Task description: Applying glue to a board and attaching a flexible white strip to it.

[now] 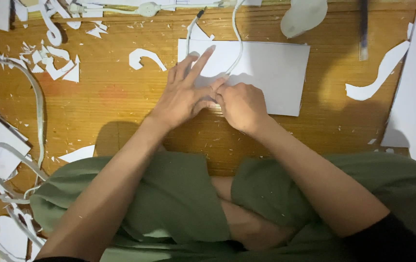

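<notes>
Both hands on white sheet [271, 73]; left hand [181, 94] splayed; right hand [242, 104] seemingly curled.

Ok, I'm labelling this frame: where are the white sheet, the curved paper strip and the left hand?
white sheet [276, 73], head view, bare right half.
curved paper strip [377, 77], head view, mid-curve.
left hand [181, 94], head view, back of hand.

A single head-worn camera looks almost straight down from above the seated person, whose forearms enter from the bottom edge and whose green-clad lap fills the lower third. The lens faces forward across a wooden floor or low board [120, 97], close enough that the left hand [184, 92] and right hand [242, 104] sit near mid-frame. The far edge, strewn with paper scraps [53, 63], meets the top border. Lighting is dim, so the surface may be a mat.
</notes>
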